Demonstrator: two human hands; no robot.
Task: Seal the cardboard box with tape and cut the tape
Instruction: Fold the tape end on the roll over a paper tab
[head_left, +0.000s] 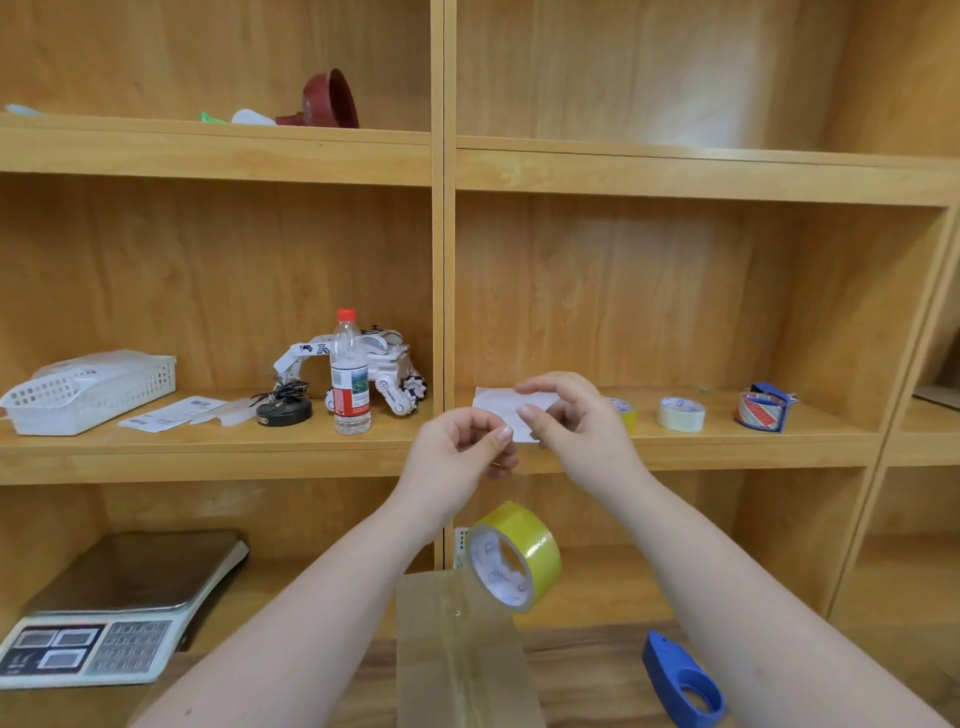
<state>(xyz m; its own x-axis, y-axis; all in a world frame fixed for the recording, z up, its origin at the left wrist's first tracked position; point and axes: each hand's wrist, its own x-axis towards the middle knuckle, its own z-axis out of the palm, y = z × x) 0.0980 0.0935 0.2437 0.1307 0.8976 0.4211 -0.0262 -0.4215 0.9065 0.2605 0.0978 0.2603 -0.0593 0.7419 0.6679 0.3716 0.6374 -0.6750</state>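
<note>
A narrow cardboard box lies on the wooden table in front of me, with clear tape shining along its top seam. A yellow tape roll stands tilted on the box's far end. A blue tape cutter lies on the table to the right of the box. Both hands are raised above the box at shelf height. My left hand and my right hand pinch a small white paper slip between them, thumb and fingers closed on its edges.
An electronic scale sits at the lower left. On the shelf behind stand a water bottle, a white toy robot, a white basket and three more tape rolls. The table edge runs below.
</note>
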